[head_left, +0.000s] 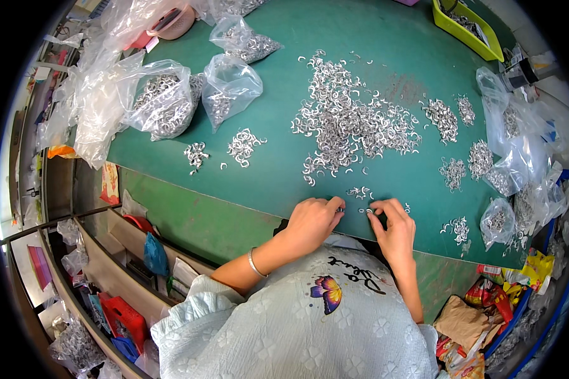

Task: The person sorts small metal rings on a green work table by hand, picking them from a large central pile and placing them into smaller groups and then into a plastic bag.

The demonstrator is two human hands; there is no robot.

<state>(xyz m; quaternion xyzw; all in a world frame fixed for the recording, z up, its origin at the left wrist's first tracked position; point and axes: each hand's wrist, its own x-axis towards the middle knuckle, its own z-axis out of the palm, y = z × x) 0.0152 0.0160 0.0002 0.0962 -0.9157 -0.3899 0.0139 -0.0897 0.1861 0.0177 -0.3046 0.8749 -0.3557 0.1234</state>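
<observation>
My left hand (311, 221) is at the table's near edge, fingers curled together. A bit of silver metal shows at its fingertips, too small to make out fully. Just to the right, my right hand (394, 228) has thumb and forefinger around a small curved metal piece (370, 211) at the table top. Beyond the hands lies a small cluster of C-shaped silver pieces (359, 191). Farther off spreads a large heap of the same kind of pieces (341, 123). A few more bits lie beside my right fingers.
Small piles (441, 120) lie on the green table (265, 186) at right, others (243, 148) at left. Clear plastic bags of metal pieces (164, 104) stand at left, more bags (498, 221) at right. A yellow-green tray (467, 28) is at the far right. Open drawers (123, 252) sit below left.
</observation>
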